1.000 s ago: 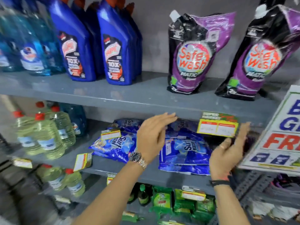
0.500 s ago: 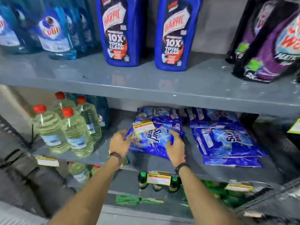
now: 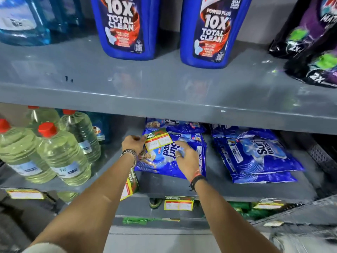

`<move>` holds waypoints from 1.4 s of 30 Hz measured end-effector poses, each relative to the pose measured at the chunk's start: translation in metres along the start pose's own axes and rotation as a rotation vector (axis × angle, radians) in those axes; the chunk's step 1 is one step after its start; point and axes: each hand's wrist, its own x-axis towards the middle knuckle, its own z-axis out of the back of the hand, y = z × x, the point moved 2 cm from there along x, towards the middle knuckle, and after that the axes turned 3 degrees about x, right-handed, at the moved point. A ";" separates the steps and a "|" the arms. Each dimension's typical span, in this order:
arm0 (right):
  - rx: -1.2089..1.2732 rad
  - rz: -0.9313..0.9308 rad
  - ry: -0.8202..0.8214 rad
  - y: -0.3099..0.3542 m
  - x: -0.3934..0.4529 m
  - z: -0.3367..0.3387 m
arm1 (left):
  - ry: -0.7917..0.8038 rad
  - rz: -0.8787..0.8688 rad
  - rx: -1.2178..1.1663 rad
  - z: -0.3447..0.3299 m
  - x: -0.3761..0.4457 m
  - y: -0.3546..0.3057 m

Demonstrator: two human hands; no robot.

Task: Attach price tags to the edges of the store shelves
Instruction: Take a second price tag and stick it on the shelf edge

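1. Left hand pinches a yellow price tag above a blue Surf Excel pouch.
2. Right hand rests open-fingered on the pouch.
3. Likely next: carry the tag to the grey shelf edge and press it on.

Price tag: yellow card w/ green-red header, two white red-framed boxes; tilted, left end lower, lying on blue detergent pack on middle shelf, left edge pinched by fingers.

Second tag: same design, near edge of middle shelf, turned nearly edge-on, hanging askew, partly hidden behind forearm.

Third tag: flat, upright, facing out, below middle shelf front edge, centre.

Fourth tag: far left on shelf edge, blurred.

Fifth tag: right, lower level, blurred, tilted.
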 end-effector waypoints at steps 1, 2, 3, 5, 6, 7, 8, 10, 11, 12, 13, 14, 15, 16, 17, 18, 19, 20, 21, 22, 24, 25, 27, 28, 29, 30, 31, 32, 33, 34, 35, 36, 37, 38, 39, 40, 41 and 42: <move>0.010 -0.008 0.002 -0.003 0.002 0.001 | -0.001 0.003 -0.021 -0.001 0.002 -0.001; 0.022 -0.018 0.005 -0.004 0.003 0.002 | -0.010 -0.007 -0.044 -0.002 0.007 0.001; 0.042 -0.026 0.003 -0.006 0.004 0.004 | -0.013 -0.020 -0.077 0.000 0.006 0.001; 0.115 -0.038 -0.023 -0.006 0.008 0.007 | -0.009 -0.023 -0.197 0.002 0.010 0.004; 0.160 -0.048 -0.042 -0.004 0.010 0.010 | 0.002 -0.014 -0.295 0.003 0.010 0.006; 0.210 -0.055 -0.052 -0.001 0.013 0.012 | 0.024 -0.013 -0.380 0.006 0.005 0.005; 0.251 -0.072 -0.049 0.003 0.016 0.014 | 0.048 -0.033 -0.454 0.007 -0.001 0.003; 0.313 -0.081 -0.023 0.016 0.022 0.018 | 0.085 -0.086 -0.500 0.013 -0.014 -0.003; 0.342 -0.074 -0.006 0.021 0.026 0.021 | 0.116 -0.118 -0.493 0.015 -0.021 -0.007; 0.371 -0.077 0.012 0.026 0.028 0.023 | 0.139 -0.144 -0.482 0.019 -0.026 -0.009; 0.395 -0.069 0.036 0.030 0.029 0.025 | 0.161 -0.171 -0.460 0.023 -0.033 -0.015; 0.403 -0.062 0.064 0.034 0.029 0.027 | 0.184 -0.192 -0.452 0.026 -0.038 -0.018; 0.399 -0.053 0.087 0.036 0.027 0.028 | 0.200 -0.211 -0.438 0.029 -0.045 -0.021; 0.387 -0.044 0.104 0.038 0.024 0.030 | 0.212 -0.235 -0.436 0.033 -0.052 -0.025; 0.386 -0.031 0.116 0.040 0.020 0.032 | 0.220 -0.250 -0.427 0.036 -0.058 -0.027; 0.398 -0.027 0.125 0.041 0.017 0.034 | 0.226 -0.262 -0.429 0.038 -0.063 -0.029; 0.423 -0.028 0.137 0.042 0.013 0.037 | 0.231 -0.272 -0.424 0.041 -0.067 -0.030; 0.444 -0.033 0.149 0.044 0.009 0.039 | 0.242 -0.280 -0.427 0.043 -0.072 -0.031; 0.465 -0.037 0.163 0.045 0.005 0.042 | 0.252 -0.291 -0.420 0.044 -0.074 -0.031; 0.479 -0.045 0.173 0.044 0.002 0.043 | 0.261 -0.298 -0.421 0.045 -0.077 -0.031; 0.499 -0.055 0.189 0.043 -0.006 0.046 | 0.272 -0.305 -0.414 0.046 -0.084 -0.029; 0.502 -0.064 0.191 0.041 -0.010 0.048 | 0.277 -0.306 -0.411 0.046 -0.086 -0.028; 0.512 -0.077 0.196 0.039 -0.017 0.051 | 0.291 -0.306 -0.400 0.046 -0.090 -0.025; 0.524 -0.075 0.198 0.039 -0.021 0.055 | 0.297 -0.308 -0.390 0.046 -0.094 -0.025; 0.533 -0.071 0.198 0.040 -0.024 0.058 | 0.300 -0.310 -0.386 0.047 -0.096 -0.024; 0.540 -0.071 0.195 0.041 -0.027 0.061 | 0.303 -0.310 -0.384 0.049 -0.100 -0.026; 0.537 -0.067 0.189 0.045 -0.030 0.065 | 0.304 -0.317 -0.382 0.050 -0.104 -0.027; 0.531 -0.058 0.174 0.048 -0.034 0.070 | 0.300 -0.332 -0.383 0.053 -0.111 -0.029; 0.522 -0.037 0.159 0.053 -0.039 0.076 | 0.286 -0.359 -0.392 0.057 -0.119 -0.033; 0.518 -0.008 0.146 0.060 -0.042 0.082 | 0.266 -0.399 -0.406 0.063 -0.129 -0.037; 0.516 0.030 0.140 0.066 -0.047 0.088 | 0.241 -0.444 -0.422 0.068 -0.138 -0.040; 0.518 0.076 0.140 0.076 -0.052 0.097 | 0.215 -0.497 -0.437 0.076 -0.150 -0.045; 0.514 0.119 0.147 0.085 -0.059 0.105 | 0.194 -0.547 -0.456 0.083 -0.161 -0.049; 0.517 0.159 0.157 0.097 -0.065 0.114 | 0.175 -0.590 -0.476 0.092 -0.172 -0.054; 0.522 0.198 0.164 0.106 -0.070 0.121 | 0.157 -0.627 -0.493 0.099 -0.181 -0.059; 0.530 0.241 0.167 0.118 -0.077 0.128 | 0.133 -0.665 -0.498 0.108 -0.191 -0.065; 0.533 0.277 0.163 0.127 -0.082 0.135 | 0.116 -0.702 -0.497 0.116 -0.197 -0.072; 0.537 0.306 0.156 0.137 -0.086 0.140 | 0.101 -0.737 -0.495 0.124 -0.204 -0.079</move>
